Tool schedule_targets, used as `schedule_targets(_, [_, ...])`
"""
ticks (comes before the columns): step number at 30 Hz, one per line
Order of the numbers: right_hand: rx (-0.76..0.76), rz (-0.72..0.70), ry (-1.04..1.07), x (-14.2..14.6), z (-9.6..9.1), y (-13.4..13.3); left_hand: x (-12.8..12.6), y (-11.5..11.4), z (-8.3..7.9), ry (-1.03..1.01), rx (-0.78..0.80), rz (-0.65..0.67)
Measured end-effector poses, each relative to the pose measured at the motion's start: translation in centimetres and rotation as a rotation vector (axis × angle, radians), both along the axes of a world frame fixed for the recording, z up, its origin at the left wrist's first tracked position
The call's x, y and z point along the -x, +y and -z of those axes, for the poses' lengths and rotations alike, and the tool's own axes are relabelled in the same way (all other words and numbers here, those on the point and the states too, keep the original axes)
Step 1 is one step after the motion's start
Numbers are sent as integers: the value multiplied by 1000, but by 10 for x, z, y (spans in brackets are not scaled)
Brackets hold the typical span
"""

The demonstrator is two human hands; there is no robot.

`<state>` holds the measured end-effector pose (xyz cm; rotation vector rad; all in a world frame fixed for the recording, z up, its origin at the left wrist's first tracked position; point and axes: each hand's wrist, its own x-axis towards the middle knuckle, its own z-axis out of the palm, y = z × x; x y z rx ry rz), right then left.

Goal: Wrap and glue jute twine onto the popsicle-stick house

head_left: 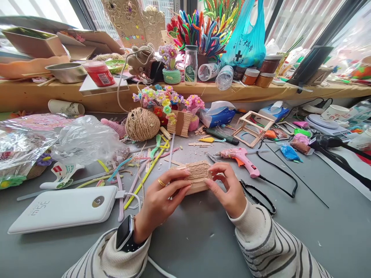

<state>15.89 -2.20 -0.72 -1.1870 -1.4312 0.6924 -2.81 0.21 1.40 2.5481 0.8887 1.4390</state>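
Between my two hands is a small twine-wrapped block (pixel 199 174) with pale wooden strips along its near side. My left hand (pixel 166 191), with a gold ring and a watch at the wrist, grips its left end, fingers over the top. Closed on the right end is my right hand (pixel 227 187), thumb at the near corner and fingers behind. Just beyond the right hand lies a pink glue gun (pixel 242 158) on its side. A ball of twine (pixel 142 124) sits farther back, beside a twine-wrapped cardboard piece (pixel 179 124).
A white power bank (pixel 65 208) with a plugged cable lies at the left. Black-framed glasses (pixel 259 199) rest near my right sleeve. Behind are a wooden stick frame (pixel 253 129), a tissue pack (pixel 218 114) and crumpled clear plastic (pixel 87 141). Jars and bottles line the ledge (pixel 174 91).
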Motion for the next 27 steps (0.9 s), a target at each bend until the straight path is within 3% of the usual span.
schedule_targets(7, [183,-68,160,3,2,1,2,1,1,5,-4,16])
schedule_targets(20, [321,-214,246,5,-4,0,2,-2,-1,19,15,-16])
schedule_targets(23, [335,-238,274,5,-6,0,3,-2,1,-9,107,-78])
schedule_targets(27, [349,-252,312,6,-6,0,2,-2,5,-78,413,-144])
